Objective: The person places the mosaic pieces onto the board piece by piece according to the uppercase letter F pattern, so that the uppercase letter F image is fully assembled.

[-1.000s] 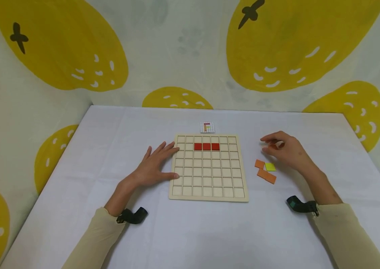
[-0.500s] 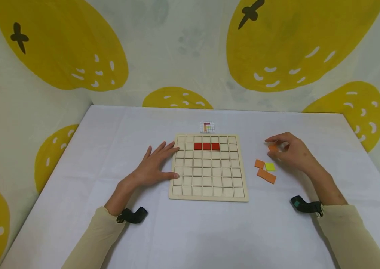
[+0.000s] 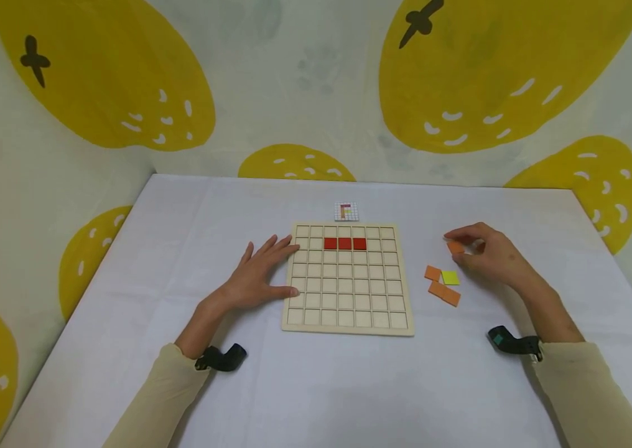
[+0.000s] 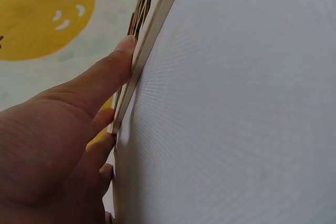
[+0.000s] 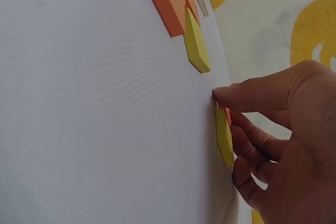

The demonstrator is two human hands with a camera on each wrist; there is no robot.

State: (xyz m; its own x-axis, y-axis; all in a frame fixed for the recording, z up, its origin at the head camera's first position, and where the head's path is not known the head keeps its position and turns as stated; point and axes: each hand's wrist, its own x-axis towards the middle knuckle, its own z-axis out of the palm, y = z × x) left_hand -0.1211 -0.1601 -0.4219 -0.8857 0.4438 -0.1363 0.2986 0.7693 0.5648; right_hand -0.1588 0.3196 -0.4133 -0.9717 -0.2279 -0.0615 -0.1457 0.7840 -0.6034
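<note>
The left hand (image 3: pixel 257 277) has its fingers spread, with thumb and fingertips resting on the left edge of a square wooden grid board (image 3: pixel 369 330). Three red square tiles (image 3: pixel 344 244) lie in a row in the board's second row from the far side. To the right of the board, the right hand (image 3: pixel 492 254) pinches an orange tile (image 3: pixel 455 247) between thumb and fingers, low over the table. Close under that hand, the right wrist view shows a yellow tile (image 5: pixel 224 137), which the hand hides in the head view.
Orange tiles (image 3: pixel 443 293) and a yellow tile (image 3: pixel 450 277) lie between the right hand and the board. A small printed pattern card (image 3: pixel 346 211) sits just beyond the board's far edge. The white-covered table (image 3: pixel 316 392) meets a patterned cloth wall behind.
The right hand has shifted slightly right and nearer, and the orange tile now shows plainly between its fingertips. The left hand stays in place on the board.
</note>
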